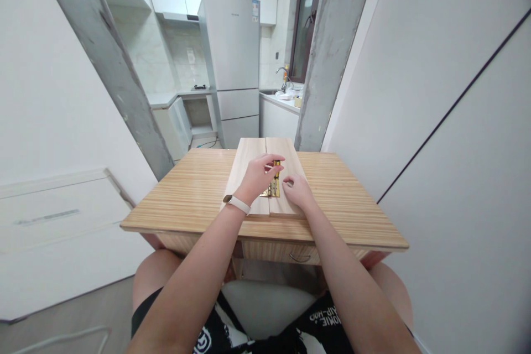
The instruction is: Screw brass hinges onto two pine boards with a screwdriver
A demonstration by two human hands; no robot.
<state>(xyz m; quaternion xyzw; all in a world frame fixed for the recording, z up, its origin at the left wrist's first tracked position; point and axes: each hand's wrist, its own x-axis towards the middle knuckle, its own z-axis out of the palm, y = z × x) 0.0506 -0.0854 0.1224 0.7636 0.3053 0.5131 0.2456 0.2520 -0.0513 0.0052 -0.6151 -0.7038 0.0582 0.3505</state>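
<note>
Two pale boards, the left board [250, 154] and the right board [289, 152], lay side by side on the tabletop [186, 191]. A gold piece [275, 188] lay across their seam, between the hands. The left hand [257, 175], above a pale wristband [239, 204], arched over it, thumb and forefinger slightly parted; whether this grip held anything could not be told. The right hand [299, 192] rested at the right board, fingers curled, its grip's contents hidden. A fridge [234, 44] stood beyond.
</note>
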